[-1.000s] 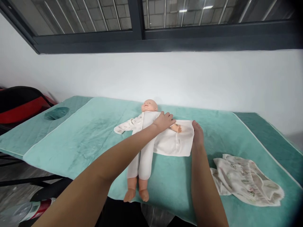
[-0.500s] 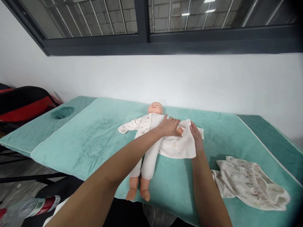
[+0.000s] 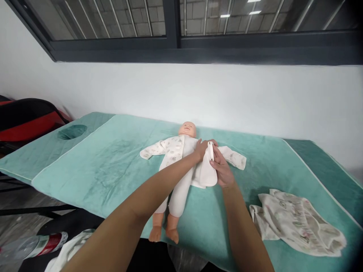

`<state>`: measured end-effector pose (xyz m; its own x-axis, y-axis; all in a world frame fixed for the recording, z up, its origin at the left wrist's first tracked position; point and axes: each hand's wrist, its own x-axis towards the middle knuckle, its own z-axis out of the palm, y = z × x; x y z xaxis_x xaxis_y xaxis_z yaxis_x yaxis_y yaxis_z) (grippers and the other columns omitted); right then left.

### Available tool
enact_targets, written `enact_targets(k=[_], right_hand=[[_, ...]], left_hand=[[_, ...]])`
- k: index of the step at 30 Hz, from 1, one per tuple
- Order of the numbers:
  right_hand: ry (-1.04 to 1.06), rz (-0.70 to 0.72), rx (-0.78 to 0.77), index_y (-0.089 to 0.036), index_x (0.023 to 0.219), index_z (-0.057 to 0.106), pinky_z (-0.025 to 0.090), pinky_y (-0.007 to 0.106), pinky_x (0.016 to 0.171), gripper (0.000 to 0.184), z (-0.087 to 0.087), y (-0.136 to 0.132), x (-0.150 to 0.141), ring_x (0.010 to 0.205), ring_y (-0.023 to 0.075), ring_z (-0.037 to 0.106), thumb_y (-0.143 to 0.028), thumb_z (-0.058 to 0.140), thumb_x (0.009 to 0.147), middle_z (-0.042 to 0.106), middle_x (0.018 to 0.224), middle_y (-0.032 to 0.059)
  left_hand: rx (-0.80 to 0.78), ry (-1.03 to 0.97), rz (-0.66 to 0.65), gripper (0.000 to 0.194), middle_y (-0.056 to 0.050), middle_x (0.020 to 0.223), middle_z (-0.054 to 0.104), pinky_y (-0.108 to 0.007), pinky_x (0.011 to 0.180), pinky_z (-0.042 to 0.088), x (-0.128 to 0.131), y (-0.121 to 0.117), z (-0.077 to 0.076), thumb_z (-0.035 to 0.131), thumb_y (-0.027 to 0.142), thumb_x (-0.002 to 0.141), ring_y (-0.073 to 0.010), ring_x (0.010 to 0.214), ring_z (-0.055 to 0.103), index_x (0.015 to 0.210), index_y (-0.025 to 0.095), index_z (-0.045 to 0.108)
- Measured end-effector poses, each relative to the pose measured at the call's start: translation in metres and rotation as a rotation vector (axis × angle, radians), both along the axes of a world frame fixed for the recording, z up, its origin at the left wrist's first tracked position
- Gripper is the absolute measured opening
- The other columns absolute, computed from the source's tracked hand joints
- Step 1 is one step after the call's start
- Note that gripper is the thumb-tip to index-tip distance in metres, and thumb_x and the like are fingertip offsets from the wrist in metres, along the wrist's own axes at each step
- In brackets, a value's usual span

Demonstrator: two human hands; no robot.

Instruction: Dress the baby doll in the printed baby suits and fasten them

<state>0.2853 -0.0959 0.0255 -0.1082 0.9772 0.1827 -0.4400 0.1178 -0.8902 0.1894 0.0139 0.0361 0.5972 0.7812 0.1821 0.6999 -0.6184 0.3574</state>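
A baby doll lies on its back, head toward the wall and bare feet toward me. Its white jacket with small prints covers the arm on the left and hangs unfastened at the front. My right hand grips the edge of the jacket's other front panel, which is folded up off the green cover. Beside the doll's chest, my left hand rests against the jacket near the shoulder; its fingers are partly hidden behind the raised cloth. The printed sleeve on the right side lies stretched outward.
The doll lies on a green padded table against a white wall below a barred window. Crumpled printed baby clothing lies at the right. A plastic bottle and white cloth are at lower left, and a red-black chair beyond.
My right hand has moved left, bringing the jacket panel closer to the doll's body. The doll's arm on the right, bare in part before, now shows as a sleeve extended outward.
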Motion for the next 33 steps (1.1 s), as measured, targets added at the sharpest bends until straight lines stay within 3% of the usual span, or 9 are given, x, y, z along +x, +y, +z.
enact_targets(k=[5, 10, 15, 19, 22, 25, 28, 31, 33], right_hand=[[0.023, 0.095, 0.032, -0.03, 0.144, 0.047, 0.045, 0.044, 0.109, 0.079, 0.001, -0.005, -0.002, 0.139, 0.0306, 0.044, -0.042, 0.077, 0.071, 0.045, 0.152, 0.003], [-0.033, 0.228, 0.066, -0.033, 0.145, 0.045, 0.05, 0.039, 0.101, 0.08, 0.001, -0.008, -0.008, 0.124, 0.0271, 0.057, -0.045, 0.077, 0.073, 0.042, 0.154, 0.003], [-0.058, 0.535, 0.113, -0.034, 0.144, 0.047, 0.054, 0.035, 0.085, 0.073, 0.001, -0.009, -0.01, 0.103, 0.021, 0.065, -0.041, 0.076, 0.078, 0.034, 0.159, 0.0068], [-0.111, 0.768, 0.117, -0.034, 0.142, 0.048, 0.052, 0.035, 0.084, 0.065, 0.006, -0.012, -0.013, 0.112, 0.0252, 0.065, -0.043, 0.072, 0.082, 0.045, 0.152, 0.0104], [-0.15, 0.817, 0.106, -0.032, 0.137, 0.054, 0.051, 0.036, 0.088, 0.061, 0.01, -0.016, -0.015, 0.123, 0.0273, 0.06, -0.046, 0.074, 0.081, 0.05, 0.148, 0.0112], [-0.137, 0.671, 0.101, -0.027, 0.13, 0.06, 0.05, 0.036, 0.088, 0.057, 0.006, -0.012, -0.012, 0.118, 0.0268, 0.063, -0.047, 0.074, 0.079, 0.057, 0.14, 0.013], [-0.224, 0.274, -0.015, -0.021, 0.105, 0.069, 0.051, 0.032, 0.073, 0.039, -0.009, 0.002, -0.005, 0.091, 0.0219, 0.069, -0.053, 0.066, 0.084, 0.072, 0.111, 0.0115], [-0.569, -0.115, -0.142, -0.018, 0.075, 0.067, 0.049, 0.032, 0.068, 0.041, -0.028, 0.019, -0.001, 0.074, 0.0208, 0.066, -0.056, 0.056, 0.087, 0.072, 0.08, 0.0076], [-0.783, -0.247, -0.098, -0.019, 0.074, 0.068, 0.05, 0.035, 0.077, 0.039, -0.038, 0.026, -0.005, 0.08, 0.0224, 0.066, -0.053, 0.054, 0.087, 0.071, 0.08, 0.0063]], left_hand=[[-0.095, -0.223, -0.125, 0.025, -0.001, 0.1, 0.071, -0.034, 0.09, 0.05, -0.03, 0.005, 0.024, 0.049, 0.021, 0.082, -0.0163, 0.09, 0.065, 0.105, 0.021, 0.057], [-0.004, -0.232, 0.022, 0.013, -0.004, 0.09, 0.068, -0.031, 0.076, 0.048, -0.064, 0.015, 0.042, 0.049, 0.018, 0.077, -0.0186, 0.084, 0.06, 0.085, 0.019, 0.059], [0.08, -0.18, 0.04, 0.019, -0.005, 0.095, 0.069, -0.032, 0.084, 0.047, -0.096, 0.023, 0.058, 0.048, 0.013, 0.076, -0.0202, 0.093, 0.059, 0.083, 0.019, 0.065], [0.071, -0.174, 0.096, 0.021, -0.005, 0.093, 0.065, -0.034, 0.093, 0.046, -0.119, 0.024, 0.058, 0.047, 0.008, 0.075, -0.0194, 0.096, 0.06, 0.07, 0.019, 0.064], [0.115, -0.195, 0.257, 0.018, -0.006, 0.099, 0.062, -0.037, 0.096, 0.046, -0.132, 0.017, 0.049, 0.048, 0.012, 0.081, -0.0211, 0.103, 0.058, 0.081, 0.02, 0.064], [0.142, -0.212, 0.333, 0.02, -0.007, 0.111, 0.061, -0.038, 0.097, 0.046, -0.139, 0.001, 0.038, 0.049, 0.018, 0.087, -0.0215, 0.109, 0.057, 0.102, 0.021, 0.061], [0.081, -0.273, 0.406, 0.027, -0.008, 0.122, 0.059, -0.036, 0.095, 0.047, -0.149, -0.021, 0.025, 0.05, 0.032, 0.091, -0.0213, 0.109, 0.059, 0.115, 0.022, 0.057], [-0.143, -0.366, 0.575, 0.036, -0.008, 0.121, 0.063, -0.035, 0.092, 0.049, -0.163, -0.04, 0.012, 0.052, 0.047, 0.09, -0.0223, 0.104, 0.063, 0.116, 0.022, 0.057], [-0.28, -0.388, 0.642, 0.042, -0.008, 0.112, 0.069, -0.037, 0.092, 0.049, -0.172, -0.049, 0.005, 0.048, 0.056, 0.09, -0.0246, 0.101, 0.064, 0.107, 0.021, 0.062]])
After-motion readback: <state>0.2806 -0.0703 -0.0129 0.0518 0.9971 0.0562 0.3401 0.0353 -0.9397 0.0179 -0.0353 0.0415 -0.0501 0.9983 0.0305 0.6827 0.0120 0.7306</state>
